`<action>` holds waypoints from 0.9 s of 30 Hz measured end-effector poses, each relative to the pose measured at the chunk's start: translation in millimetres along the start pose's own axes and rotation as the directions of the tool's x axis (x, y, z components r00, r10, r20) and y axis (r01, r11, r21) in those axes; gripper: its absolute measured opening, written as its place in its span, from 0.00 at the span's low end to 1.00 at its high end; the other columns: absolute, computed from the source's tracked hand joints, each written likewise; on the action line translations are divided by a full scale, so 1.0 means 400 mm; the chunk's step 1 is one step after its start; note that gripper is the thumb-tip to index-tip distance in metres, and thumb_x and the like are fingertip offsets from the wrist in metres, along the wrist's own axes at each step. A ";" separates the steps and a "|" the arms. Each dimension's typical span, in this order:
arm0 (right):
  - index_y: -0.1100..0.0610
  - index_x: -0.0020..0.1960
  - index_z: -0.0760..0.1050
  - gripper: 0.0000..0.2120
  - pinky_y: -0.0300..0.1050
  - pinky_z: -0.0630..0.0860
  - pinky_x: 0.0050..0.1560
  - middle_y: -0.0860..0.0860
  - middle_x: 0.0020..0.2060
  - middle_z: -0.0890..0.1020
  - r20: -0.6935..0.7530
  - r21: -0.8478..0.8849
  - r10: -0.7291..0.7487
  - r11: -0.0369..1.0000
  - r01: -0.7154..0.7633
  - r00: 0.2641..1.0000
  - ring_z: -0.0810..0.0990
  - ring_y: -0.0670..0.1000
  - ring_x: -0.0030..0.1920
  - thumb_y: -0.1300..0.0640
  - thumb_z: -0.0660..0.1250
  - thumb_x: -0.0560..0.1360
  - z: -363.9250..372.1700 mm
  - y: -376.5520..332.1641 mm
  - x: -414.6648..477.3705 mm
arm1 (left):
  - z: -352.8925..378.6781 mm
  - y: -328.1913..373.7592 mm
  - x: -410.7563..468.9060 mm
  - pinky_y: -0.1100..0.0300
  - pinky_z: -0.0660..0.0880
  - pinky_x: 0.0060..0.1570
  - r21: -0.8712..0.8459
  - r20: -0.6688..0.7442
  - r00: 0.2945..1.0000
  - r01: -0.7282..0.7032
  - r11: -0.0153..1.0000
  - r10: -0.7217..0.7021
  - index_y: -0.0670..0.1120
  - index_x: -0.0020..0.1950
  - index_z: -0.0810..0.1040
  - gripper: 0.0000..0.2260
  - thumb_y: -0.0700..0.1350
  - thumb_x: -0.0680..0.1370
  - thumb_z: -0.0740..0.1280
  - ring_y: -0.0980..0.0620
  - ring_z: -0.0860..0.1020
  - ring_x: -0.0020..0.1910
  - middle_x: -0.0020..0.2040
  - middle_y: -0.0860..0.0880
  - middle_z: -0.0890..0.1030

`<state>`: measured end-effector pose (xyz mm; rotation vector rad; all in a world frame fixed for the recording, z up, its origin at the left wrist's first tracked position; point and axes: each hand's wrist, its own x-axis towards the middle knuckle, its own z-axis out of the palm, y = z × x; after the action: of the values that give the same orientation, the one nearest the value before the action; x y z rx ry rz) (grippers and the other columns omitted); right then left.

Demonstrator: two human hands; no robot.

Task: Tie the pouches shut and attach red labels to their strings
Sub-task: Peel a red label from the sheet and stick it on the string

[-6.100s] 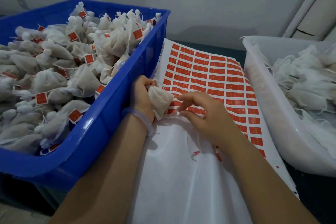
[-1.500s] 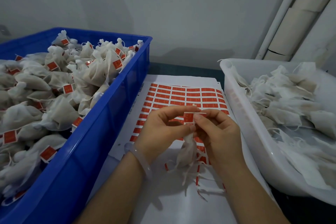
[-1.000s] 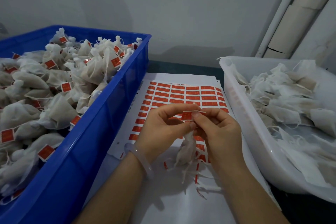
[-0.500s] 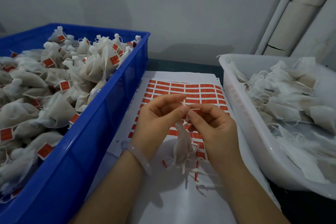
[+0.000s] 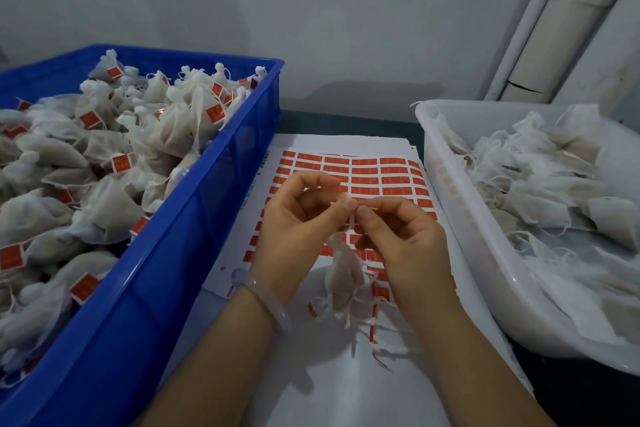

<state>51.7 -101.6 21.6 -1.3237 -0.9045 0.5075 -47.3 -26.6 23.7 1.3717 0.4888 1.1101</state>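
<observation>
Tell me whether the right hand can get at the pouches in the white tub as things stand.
Likely yes: the white tub of pouches lies open right beside the right hand, nothing between. But it is pinching the hanging pouch by its string, so it must let go first.

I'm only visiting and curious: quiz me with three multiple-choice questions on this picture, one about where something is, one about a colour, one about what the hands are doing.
1. The labelled pouches lie in: A) a cardboard box B) the blue crate C) a drawer.
2. The stickers on the sheet are: A) red B) green C) yellow.
3. The left hand and right hand: A) lie flat B) hold scissors C) both pinch the string of the hanging pouch.
Answers: 1 B, they fill the crate; 2 A, red rows cover the sheet; 3 C, fingertips meet above the pouch.
</observation>
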 end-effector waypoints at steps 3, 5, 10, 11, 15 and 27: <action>0.49 0.44 0.77 0.11 0.31 0.77 0.40 0.40 0.39 0.83 0.002 0.023 0.004 1.000 -0.004 1.000 0.82 0.42 0.41 0.46 0.66 0.64 0.000 -0.002 -0.001 | 0.003 0.001 0.000 0.70 0.76 0.38 0.083 -0.045 0.998 -0.048 0.995 0.052 0.51 0.47 0.76 0.13 0.50 0.64 0.71 0.57 0.82 0.43 0.41 0.58 0.82; 0.50 0.44 0.78 0.11 0.33 0.78 0.39 0.42 0.38 0.84 -0.008 0.059 0.021 0.998 -0.020 1.000 0.83 0.44 0.40 0.47 0.66 0.64 -0.002 -0.002 0.002 | 0.002 0.001 -0.003 0.72 0.75 0.41 0.255 -0.103 0.982 -0.127 0.959 0.158 0.55 0.45 0.76 0.12 0.53 0.65 0.71 0.60 0.80 0.46 0.42 0.58 0.81; 0.49 0.45 0.78 0.11 0.36 0.80 0.41 0.43 0.40 0.84 -0.010 0.083 0.039 0.996 -0.038 0.999 0.83 0.46 0.42 0.47 0.66 0.64 -0.005 0.000 0.003 | -0.003 0.004 -0.011 0.73 0.74 0.46 0.472 -0.018 0.951 -0.263 0.842 0.307 0.55 0.46 0.78 0.09 0.55 0.67 0.68 0.61 0.78 0.47 0.44 0.62 0.78; 0.48 0.45 0.78 0.11 0.36 0.80 0.41 0.43 0.41 0.84 0.001 0.087 0.044 0.995 -0.044 0.999 0.83 0.46 0.43 0.46 0.65 0.64 -0.005 -0.001 0.003 | -0.001 0.006 -0.011 0.73 0.74 0.46 0.436 -0.006 0.962 -0.243 0.867 0.272 0.56 0.46 0.78 0.09 0.54 0.67 0.67 0.61 0.79 0.47 0.44 0.62 0.79; 0.48 0.46 0.78 0.11 0.36 0.79 0.41 0.43 0.43 0.84 0.050 0.097 0.046 0.994 -0.051 0.998 0.83 0.45 0.44 0.47 0.64 0.65 -0.002 -0.006 0.002 | 0.004 0.008 -0.011 0.71 0.76 0.44 0.243 0.014 0.990 -0.140 0.960 0.141 0.55 0.46 0.80 0.09 0.50 0.67 0.68 0.60 0.81 0.46 0.41 0.62 0.83; 0.41 0.43 0.77 0.08 0.25 0.73 0.37 0.29 0.39 0.81 -0.014 0.016 -0.094 0.995 0.094 0.995 0.80 0.34 0.45 0.46 0.66 0.64 -0.001 -0.003 -0.002 | 0.006 0.005 -0.014 0.71 0.76 0.39 0.120 -0.027 0.995 -0.095 0.988 0.099 0.52 0.43 0.80 0.07 0.49 0.67 0.67 0.60 0.82 0.42 0.37 0.61 0.83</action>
<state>51.4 -102.9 22.5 -1.2620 -0.9451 0.4318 -48.5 -33.0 24.4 1.4958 0.5226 1.2004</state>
